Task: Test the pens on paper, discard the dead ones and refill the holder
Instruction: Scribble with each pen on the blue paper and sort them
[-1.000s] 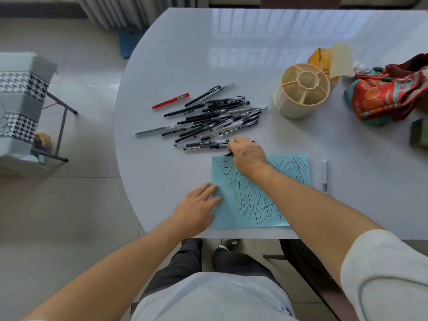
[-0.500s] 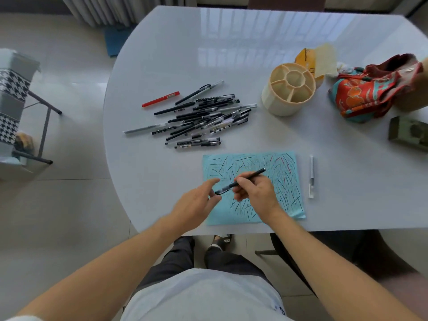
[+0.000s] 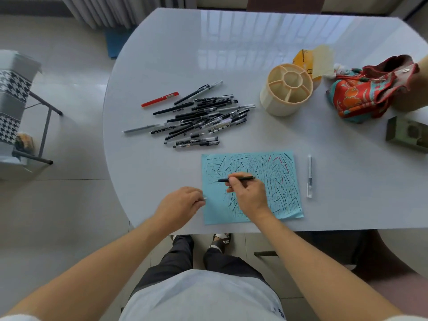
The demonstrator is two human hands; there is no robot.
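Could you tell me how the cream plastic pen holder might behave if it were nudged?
The cream round plastic pen holder has empty compartments, so it is probably light and would slide on the glossy white table. Its wide body suggests it would hardly tip.

Right hand (image 3: 249, 195) holds a black pen (image 3: 236, 179) over scribbled blue paper (image 3: 278, 181) — left hand (image 3: 183, 202) pinches its cap (image 3: 204, 199).

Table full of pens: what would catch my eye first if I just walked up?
Probably the blue paper at the near edge of the table, covered in scribbled test lines, with the right hand holding a black pen over it. Beyond it lies a big heap of pens, one red pen at its far left. The empty cream holder stands to the right of the heap.
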